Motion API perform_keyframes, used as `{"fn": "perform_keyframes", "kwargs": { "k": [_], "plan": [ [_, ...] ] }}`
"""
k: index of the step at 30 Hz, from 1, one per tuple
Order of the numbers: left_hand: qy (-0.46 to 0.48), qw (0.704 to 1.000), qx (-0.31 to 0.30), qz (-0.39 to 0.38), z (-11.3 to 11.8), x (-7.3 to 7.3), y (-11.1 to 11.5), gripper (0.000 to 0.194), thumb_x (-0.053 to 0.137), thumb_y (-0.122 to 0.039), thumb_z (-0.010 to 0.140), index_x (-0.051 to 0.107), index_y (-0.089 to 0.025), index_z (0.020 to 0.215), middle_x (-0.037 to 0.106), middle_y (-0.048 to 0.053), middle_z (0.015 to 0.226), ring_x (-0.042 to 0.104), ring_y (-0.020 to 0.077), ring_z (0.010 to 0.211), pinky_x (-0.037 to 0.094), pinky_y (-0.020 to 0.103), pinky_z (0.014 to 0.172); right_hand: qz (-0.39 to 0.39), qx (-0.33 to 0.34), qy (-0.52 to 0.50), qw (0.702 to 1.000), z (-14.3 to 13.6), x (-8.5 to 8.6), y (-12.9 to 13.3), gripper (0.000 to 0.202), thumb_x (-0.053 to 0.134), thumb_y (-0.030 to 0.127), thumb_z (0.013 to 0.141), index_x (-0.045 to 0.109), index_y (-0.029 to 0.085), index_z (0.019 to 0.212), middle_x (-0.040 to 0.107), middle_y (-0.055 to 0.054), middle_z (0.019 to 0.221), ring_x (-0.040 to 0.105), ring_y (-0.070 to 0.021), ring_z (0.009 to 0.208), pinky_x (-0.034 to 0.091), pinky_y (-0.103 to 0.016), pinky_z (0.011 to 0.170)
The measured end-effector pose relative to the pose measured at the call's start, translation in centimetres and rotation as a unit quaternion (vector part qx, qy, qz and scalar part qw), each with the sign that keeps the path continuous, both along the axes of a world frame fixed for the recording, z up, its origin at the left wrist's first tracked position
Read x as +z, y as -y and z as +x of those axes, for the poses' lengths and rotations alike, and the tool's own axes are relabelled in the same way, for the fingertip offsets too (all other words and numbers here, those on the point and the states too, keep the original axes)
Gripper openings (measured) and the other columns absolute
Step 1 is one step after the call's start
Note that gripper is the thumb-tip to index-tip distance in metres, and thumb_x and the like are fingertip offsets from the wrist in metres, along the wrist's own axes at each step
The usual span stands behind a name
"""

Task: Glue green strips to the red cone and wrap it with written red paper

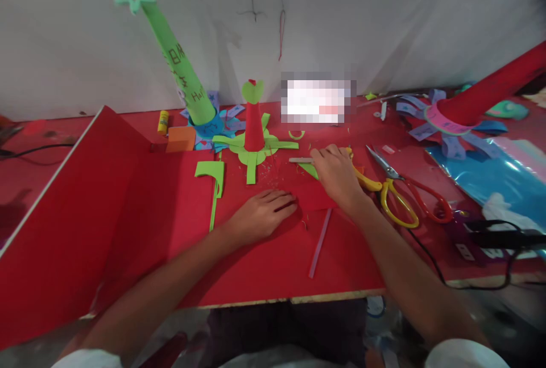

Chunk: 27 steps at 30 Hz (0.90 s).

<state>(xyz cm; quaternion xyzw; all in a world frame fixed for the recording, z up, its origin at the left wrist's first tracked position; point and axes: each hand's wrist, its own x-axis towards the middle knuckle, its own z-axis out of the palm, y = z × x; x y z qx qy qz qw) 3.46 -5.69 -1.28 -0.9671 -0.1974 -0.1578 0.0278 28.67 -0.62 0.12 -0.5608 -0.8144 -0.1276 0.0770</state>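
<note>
Between red cone (254, 127) and scissors (394, 174), right hand (336, 172) grips pale stick (301, 160); left hand (262, 213) empty.

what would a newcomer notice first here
Probably the tall, star-topped green tube with writing stands out first, upper left. Next, the heart-topped red cone sits on a green flower-shaped base beyond the left hand. Metal scissors with yellow and red handles lie beside the right hand.

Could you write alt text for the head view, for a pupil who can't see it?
A person's left hand lies palm down on a red table, and a pale stick juts from under the right hand. Beyond them, a small red tower stands on a green petalled base; scissors lie to the right.
</note>
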Motion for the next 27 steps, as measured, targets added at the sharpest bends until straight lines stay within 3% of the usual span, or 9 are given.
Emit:
{"fn": "perform_keyframes", "kwargs": {
  "k": [6,12,15,17,20,23,27],
  "plan": [
    [-0.010,1.000,0.003,0.006,-0.1,0.0,-0.1,0.036,0.048,-0.013,0.102,0.063,-0.013,0.134,0.069,0.012,0.138,0.065,0.0246,0.127,0.054,0.041,0.109,0.043,0.036,-0.072,0.996,0.7,-0.1,-0.2,0.038,0.045,0.009,0.098,0.063,0.016,0.131,0.074,-0.013,0.096,0.053,-0.0309,0.098,0.036,-0.044,0.091],
    [-0.015,1.000,0.012,0.015,0.4,0.2,1.0,0.035,0.051,-0.010,0.100,0.062,-0.009,0.133,0.068,0.016,0.137,0.065,0.0257,0.128,0.053,0.043,0.109,0.099,0.029,-0.183,0.978,0.6,0.6,0.2,0.024,0.047,0.016,0.102,0.067,0.022,0.114,0.074,-0.009,0.100,0.059,-0.0279,0.113,0.031,-0.051,0.116],
    [0.000,0.998,0.066,0.015,1.4,0.1,2.4,0.036,0.056,-0.030,0.103,0.064,-0.007,0.129,0.067,0.020,0.138,0.064,0.0289,0.131,0.054,0.042,0.107,0.095,0.005,-0.303,0.948,-0.4,1.7,0.8,0.014,0.052,0.024,0.102,0.064,0.022,0.109,0.072,-0.011,0.107,0.061,-0.0277,0.109,0.042,-0.049,0.108],
    [0.009,0.996,0.083,0.023,2.1,0.0,3.1,0.044,0.055,-0.040,0.103,0.063,-0.006,0.130,0.066,0.022,0.140,0.064,0.0314,0.130,0.055,0.042,0.105,0.045,0.025,-0.377,0.925,-1.5,2.5,1.4,0.010,0.058,0.028,0.100,0.064,0.023,0.106,0.072,-0.011,0.111,0.062,-0.0281,0.110,0.046,-0.046,0.101],
    [0.012,0.996,0.081,0.020,2.6,0.0,3.5,0.043,0.053,-0.038,0.104,0.061,-0.007,0.132,0.065,0.021,0.140,0.063,0.0301,0.132,0.053,0.042,0.109,-0.017,0.045,-0.497,0.867,-4.0,3.0,2.3,0.012,0.066,0.035,0.094,0.062,0.024,0.097,0.068,-0.006,0.094,0.062,-0.0235,0.089,0.051,-0.039,0.084],
    [0.036,0.997,0.072,0.000,2.6,0.0,3.2,0.036,0.051,-0.034,0.104,0.064,-0.008,0.127,0.070,0.019,0.131,0.066,0.0283,0.127,0.053,0.042,0.109,-0.134,0.063,-0.646,0.749,-6.7,2.1,2.9,0.018,0.067,0.037,0.093,0.054,0.025,0.094,0.060,0.001,0.079,0.058,-0.0164,0.071,0.049,-0.031,0.067],
    [0.036,0.997,0.065,-0.021,2.6,0.1,2.9,0.029,0.052,-0.029,0.103,0.067,-0.009,0.117,0.073,0.018,0.117,0.070,0.0290,0.116,0.056,0.043,0.103,-0.284,0.082,-0.717,0.631,-8.8,0.1,2.8,0.028,0.074,0.043,0.087,0.052,0.025,0.088,0.048,0.007,0.065,0.044,-0.0104,0.053,0.038,-0.024,0.049]
  ]
}}
